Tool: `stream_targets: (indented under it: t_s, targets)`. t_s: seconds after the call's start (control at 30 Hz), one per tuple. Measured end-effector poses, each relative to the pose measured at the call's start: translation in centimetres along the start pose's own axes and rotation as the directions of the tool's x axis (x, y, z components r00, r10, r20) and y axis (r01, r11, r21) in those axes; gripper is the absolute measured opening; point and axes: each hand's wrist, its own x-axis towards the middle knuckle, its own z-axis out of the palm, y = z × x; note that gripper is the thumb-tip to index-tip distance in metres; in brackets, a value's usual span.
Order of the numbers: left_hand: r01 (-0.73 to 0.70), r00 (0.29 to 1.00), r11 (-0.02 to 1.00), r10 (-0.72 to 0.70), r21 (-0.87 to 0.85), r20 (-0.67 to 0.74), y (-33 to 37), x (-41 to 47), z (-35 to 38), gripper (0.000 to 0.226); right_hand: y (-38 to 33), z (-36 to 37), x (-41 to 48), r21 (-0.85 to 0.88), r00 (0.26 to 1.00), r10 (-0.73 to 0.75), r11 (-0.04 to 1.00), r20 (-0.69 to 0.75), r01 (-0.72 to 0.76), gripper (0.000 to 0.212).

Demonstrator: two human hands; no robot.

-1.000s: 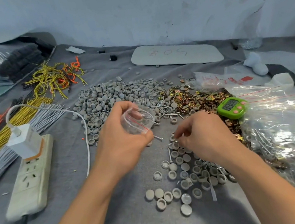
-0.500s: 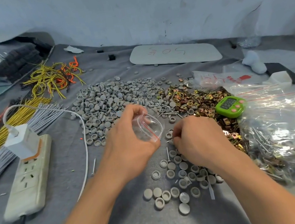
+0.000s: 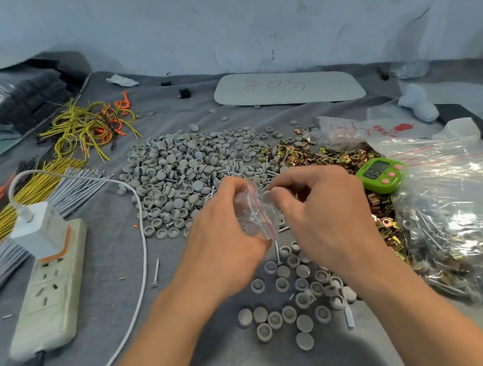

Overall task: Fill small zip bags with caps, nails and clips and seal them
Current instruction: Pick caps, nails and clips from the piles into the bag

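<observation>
My left hand [image 3: 226, 242] grips a small clear zip bag [image 3: 253, 214] with a red seal line, held above the grey cloth. My right hand [image 3: 323, 212] is at the bag's mouth with thumb and fingertips pinched together; whatever they hold is hidden. A big heap of grey caps [image 3: 184, 171] lies behind my hands, and a smaller group of caps [image 3: 296, 294] lies in front. Brass-coloured clips [image 3: 316, 155] are piled to the right of the heap. Nails [image 3: 277, 251] lie loose among the caps, one just under the bag.
A green timer [image 3: 380, 172] sits right of my hands. A large clear bag [image 3: 463, 216] of nails and clips fills the right side. At left lie a power strip [image 3: 49, 285] with a charger and white cable [image 3: 139, 256], plus wire bundles [image 3: 23, 197].
My right hand rose from the caps on the cloth up to the bag's mouth. My left hand turned the bag towards it and shifted right.
</observation>
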Motion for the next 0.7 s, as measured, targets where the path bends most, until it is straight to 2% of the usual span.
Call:
stream_targets:
  t_s: [0.2,0.33,0.4,0.43,0.57,0.7]
  targets:
    - [-0.044,0.999,0.999,0.044,-0.030,0.003,0.1,-0.2,-0.4,0.055,-0.1,0.4,-0.1,0.142,0.975,-0.028,0.990,0.218,-0.003,0.008]
    - [-0.039,0.999,0.997,0.038,-0.070,-0.005,0.2,-0.1,-0.6,0.052,0.3,0.0,0.4,0.190,0.997,0.033,0.981,0.076,-0.047,0.019]
    - [-0.032,0.999,0.994,0.031,-0.100,-0.013,0.0,-0.1,-0.7,0.051,1.1,-0.4,0.7,0.061,0.995,0.092,0.994,0.036,-0.094,0.022]
    - [-0.028,0.999,0.992,0.026,-0.123,-0.019,-0.1,0.0,-0.8,0.050,1.5,-0.6,0.8,-0.045,0.990,0.125,0.992,0.069,-0.122,0.020]
    - [0.027,0.997,0.967,-0.045,-0.255,-0.065,-0.2,0.3,-1.2,0.045,1.7,-0.3,0.7,-0.406,0.913,0.231,0.910,0.336,-0.081,0.009]
    - [0.066,0.991,0.924,-0.105,-0.377,-0.084,0.4,0.3,-1.1,0.037,1.3,-0.2,0.7,-0.493,0.856,0.275,0.869,0.438,-0.027,0.014]
